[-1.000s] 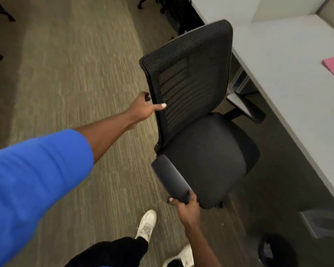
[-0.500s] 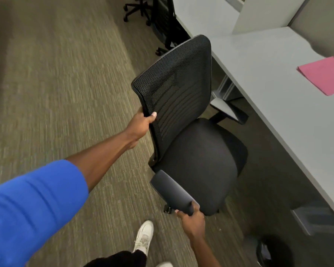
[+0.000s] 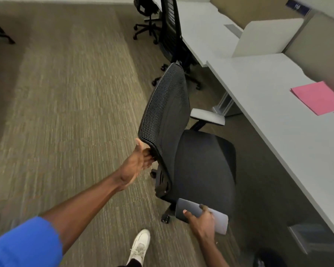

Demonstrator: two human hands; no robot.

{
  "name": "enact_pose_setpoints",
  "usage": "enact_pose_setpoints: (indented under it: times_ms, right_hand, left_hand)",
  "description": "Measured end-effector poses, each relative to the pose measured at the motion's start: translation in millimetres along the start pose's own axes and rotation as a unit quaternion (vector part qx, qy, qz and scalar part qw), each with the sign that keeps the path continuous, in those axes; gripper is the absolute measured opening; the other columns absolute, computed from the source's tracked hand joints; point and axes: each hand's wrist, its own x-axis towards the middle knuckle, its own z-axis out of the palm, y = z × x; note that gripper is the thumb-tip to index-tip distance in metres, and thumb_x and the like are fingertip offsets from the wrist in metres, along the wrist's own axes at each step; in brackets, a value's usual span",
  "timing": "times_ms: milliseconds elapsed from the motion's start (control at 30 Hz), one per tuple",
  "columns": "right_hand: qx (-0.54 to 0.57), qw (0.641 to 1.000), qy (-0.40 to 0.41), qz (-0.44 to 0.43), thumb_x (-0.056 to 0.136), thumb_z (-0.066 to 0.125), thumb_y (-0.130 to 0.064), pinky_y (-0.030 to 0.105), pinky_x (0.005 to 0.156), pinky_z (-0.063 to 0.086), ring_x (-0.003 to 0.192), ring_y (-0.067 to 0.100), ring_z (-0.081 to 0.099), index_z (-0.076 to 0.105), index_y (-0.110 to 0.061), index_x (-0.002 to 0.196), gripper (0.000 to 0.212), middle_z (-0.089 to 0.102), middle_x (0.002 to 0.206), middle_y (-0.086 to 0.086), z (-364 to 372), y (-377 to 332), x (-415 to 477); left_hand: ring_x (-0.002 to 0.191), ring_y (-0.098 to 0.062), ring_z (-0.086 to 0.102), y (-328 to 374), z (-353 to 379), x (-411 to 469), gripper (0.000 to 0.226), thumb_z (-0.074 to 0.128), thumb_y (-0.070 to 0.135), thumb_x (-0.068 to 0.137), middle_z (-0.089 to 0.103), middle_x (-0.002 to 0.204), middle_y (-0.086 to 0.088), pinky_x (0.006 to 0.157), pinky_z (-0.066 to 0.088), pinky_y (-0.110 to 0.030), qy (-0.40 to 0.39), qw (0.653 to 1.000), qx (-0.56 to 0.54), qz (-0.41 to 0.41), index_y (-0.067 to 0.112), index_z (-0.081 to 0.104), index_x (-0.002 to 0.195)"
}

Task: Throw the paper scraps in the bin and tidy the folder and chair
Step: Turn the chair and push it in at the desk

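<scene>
A black mesh-backed office chair (image 3: 199,162) stands on the carpet beside the long white desk (image 3: 278,120), its seat turned toward the desk. My left hand (image 3: 138,162) presses flat against the outer edge of the backrest, fingers spread, not wrapped around it. My right hand (image 3: 201,221) grips the near grey armrest (image 3: 216,218) from above. A pink folder (image 3: 319,97) lies flat on the desk at the right. A dark round bin (image 3: 268,260) sits on the floor at the bottom right, mostly cut off.
A second black chair (image 3: 172,33) is pushed in at the desk further back, with another chair (image 3: 146,18) behind it. A white divider panel (image 3: 266,37) stands on the desk. My white shoe (image 3: 140,246) is on the carpet behind the chair. Open carpet stretches left.
The chair has rotated and moved toward the desk. My left hand released its grip on the backrest edge and now pushes with an open palm. My right hand stays on the armrest.
</scene>
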Motion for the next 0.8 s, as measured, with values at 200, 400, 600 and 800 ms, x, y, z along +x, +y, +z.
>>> enact_pose_setpoints:
  times_ms: [200, 400, 600, 800]
  right_hand:
    - [0.130, 0.976, 0.034, -0.172, 0.083, 0.082, -0.054, 0.044, 0.113, 0.051, 0.135, 0.019, 0.055, 0.048, -0.027, 0.154, 0.083, 0.049, 0.147, -0.005, -6.4, -86.1, -50.2]
    - [0.153, 0.931, 0.091, -0.318, 0.078, 0.060, -0.089, 0.038, 0.112, 0.051, 0.137, 0.007, 0.052, 0.043, -0.034, 0.153, 0.094, 0.049, 0.149, -0.012, -24.0, -144.6, -102.4]
    - [0.041, 0.928, 0.171, -0.328, 0.080, 0.047, -0.095, 0.043, 0.105, 0.055, 0.129, 0.012, 0.055, 0.040, -0.034, 0.151, 0.094, 0.049, 0.148, -0.008, -33.1, -151.7, -134.3]
    - [-0.047, 0.924, 0.229, -0.304, 0.091, 0.041, -0.083, 0.036, 0.095, 0.052, 0.117, 0.014, 0.058, 0.050, -0.029, 0.146, 0.078, 0.060, 0.132, -0.007, -36.7, -128.5, -140.3]
  left_hand:
    - [0.124, -0.024, 0.073, 0.7, -31.2, -9.4, 0.114, 0.022, 0.100, 0.078, 0.078, 0.128, -0.010, 0.123, 0.038, -0.050, 0.020, 0.998, 0.057, 0.002, 0.014, 0.072, 0.133]
    - [0.117, -0.021, 0.076, 50.8, -44.3, 7.7, 0.095, 0.033, 0.089, 0.089, 0.081, 0.121, -0.005, 0.117, 0.047, -0.052, 0.089, 0.989, 0.111, 0.034, 0.012, 0.075, 0.126]
    - [0.122, -0.023, 0.072, 82.7, -29.4, 21.4, 0.064, 0.060, 0.072, 0.092, 0.077, 0.125, 0.000, 0.111, 0.052, -0.047, 0.111, 0.975, 0.176, 0.076, 0.019, 0.072, 0.126]
    - [0.125, -0.020, 0.069, 81.3, -20.5, 28.4, 0.088, 0.089, 0.067, 0.066, 0.071, 0.136, 0.003, 0.110, 0.055, -0.048, 0.158, 0.951, 0.249, 0.098, 0.022, 0.063, 0.137]
